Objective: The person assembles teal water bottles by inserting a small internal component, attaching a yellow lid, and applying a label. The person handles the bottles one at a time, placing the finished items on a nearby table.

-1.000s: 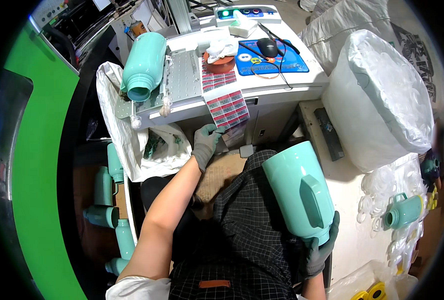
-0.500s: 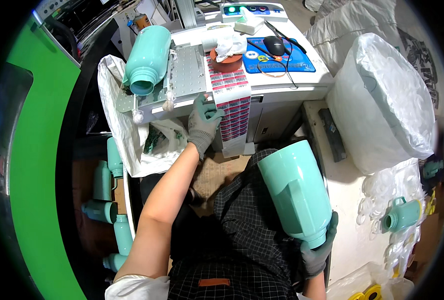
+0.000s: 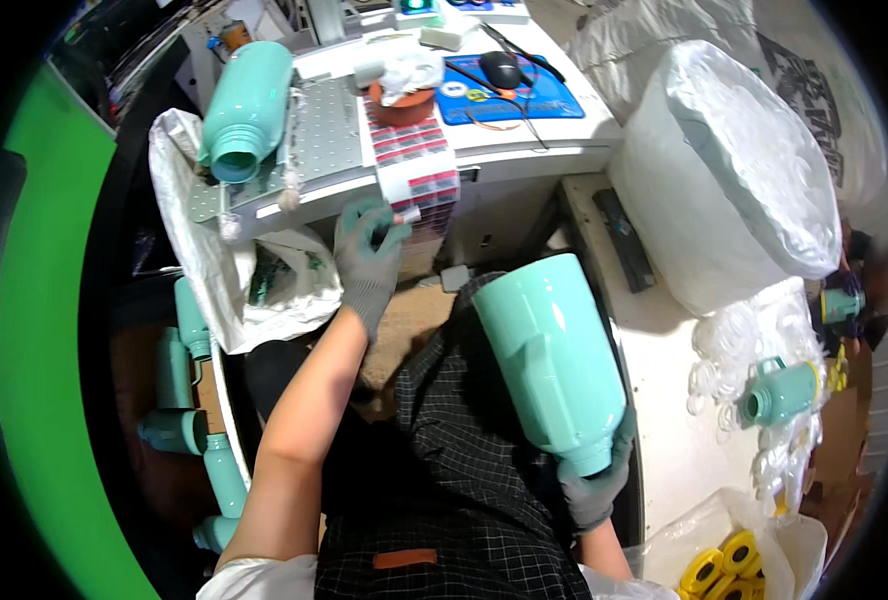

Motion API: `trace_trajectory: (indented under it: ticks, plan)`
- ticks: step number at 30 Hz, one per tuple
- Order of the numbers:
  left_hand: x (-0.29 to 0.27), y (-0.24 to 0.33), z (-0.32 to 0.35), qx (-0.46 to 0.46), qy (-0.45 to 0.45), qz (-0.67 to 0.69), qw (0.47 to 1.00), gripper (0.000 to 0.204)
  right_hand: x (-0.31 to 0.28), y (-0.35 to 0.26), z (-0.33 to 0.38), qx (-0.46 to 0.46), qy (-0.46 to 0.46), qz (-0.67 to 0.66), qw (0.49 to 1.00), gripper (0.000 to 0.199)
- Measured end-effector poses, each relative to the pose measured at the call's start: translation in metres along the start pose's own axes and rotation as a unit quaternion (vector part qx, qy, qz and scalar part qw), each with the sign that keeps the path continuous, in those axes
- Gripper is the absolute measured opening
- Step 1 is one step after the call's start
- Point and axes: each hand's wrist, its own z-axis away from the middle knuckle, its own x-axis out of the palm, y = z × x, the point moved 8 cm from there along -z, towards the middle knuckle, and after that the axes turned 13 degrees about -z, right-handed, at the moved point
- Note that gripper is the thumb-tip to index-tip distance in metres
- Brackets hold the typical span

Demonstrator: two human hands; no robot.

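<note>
In my gloved right hand (image 3: 599, 485) is a turquoise plastic jug-shaped thermos casing (image 3: 554, 350). The hand grips it round the narrow neck, so the wide end points away from me and the handle faces up. My gloved left hand (image 3: 369, 250) is at the front edge of the machine table, fingers bent into a pinch. A small red-and-white label (image 3: 407, 215) shows at its fingertips. Beside it, a strip of printed labels (image 3: 414, 155) in red and white hangs over the table edge. A second turquoise casing (image 3: 249, 110) lies on the perforated metal plate (image 3: 329, 130).
Several turquoise casings lie in a bin (image 3: 226, 400) at lower left. A white sack (image 3: 179, 230) hangs off the table. At right stand a large white bag (image 3: 704, 200), clear plastic rings (image 3: 724, 350) and a bag of yellow parts (image 3: 704, 570). A mouse (image 3: 501, 68) rests on a blue mat (image 3: 554, 105).
The head view has shifted, so the scene sits further left and up. My left fingers have come off the label strip's edge with a small label. My right hand still holds the casing.
</note>
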Motion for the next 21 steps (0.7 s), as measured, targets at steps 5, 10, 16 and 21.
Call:
trace_trajectory:
  ticks: [5, 10, 16, 21]
  plan:
    - [0.006, 0.078, 0.089, -0.281, -0.326, 0.386, 0.816, 0.011, 0.007, 0.013, 0.008, -0.009, -0.024, -0.041, 0.999, 0.11]
    - [0.014, 0.099, 0.112, -0.32, -0.371, 0.401, 0.774, 0.012, 0.007, 0.011, 0.009, -0.019, -0.03, -0.034, 0.999, 0.117]
    - [0.002, 0.101, 0.107, -0.248, -0.306, 0.354, 0.848, 0.03, 0.022, -0.001, 0.005, -0.047, -0.051, 0.006, 0.998, 0.116]
    - [-0.041, 0.033, 0.063, -0.091, -0.285, -0.164, 0.94, 0.063, 0.008, -0.004, -0.003, 0.051, 0.021, 0.006, 0.998, 0.114]
